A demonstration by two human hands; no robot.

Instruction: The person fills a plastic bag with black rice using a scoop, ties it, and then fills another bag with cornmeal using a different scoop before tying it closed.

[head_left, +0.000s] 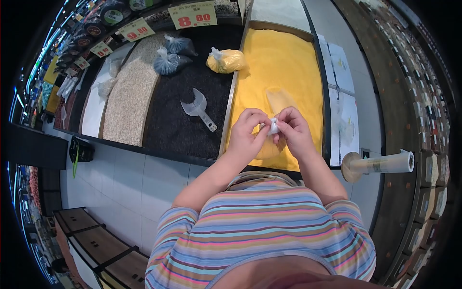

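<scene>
Both hands meet over the front of the bin of yellow grain [284,53]. My left hand [249,132] pinches the white, twisted top of a clear plastic bag [274,126]. From the other side my right hand [294,129] grips the same bag top, fingertips almost touching those of the left. Below the hands hangs the bag's body, yellowish and partly hidden by the fingers. A tied bag of yellow grain [227,60] lies at the edge between the yellow and the black bins. On the black grain [168,111] rests a clear scoop [196,107].
Two tied bags of dark grain [168,62] lie at the back of the black bin. Left of it is a bin of pale grain [130,91]. Price signs [193,15] stand behind. A roll of plastic bags [385,163] sticks out at the right, by white boxes [342,120].
</scene>
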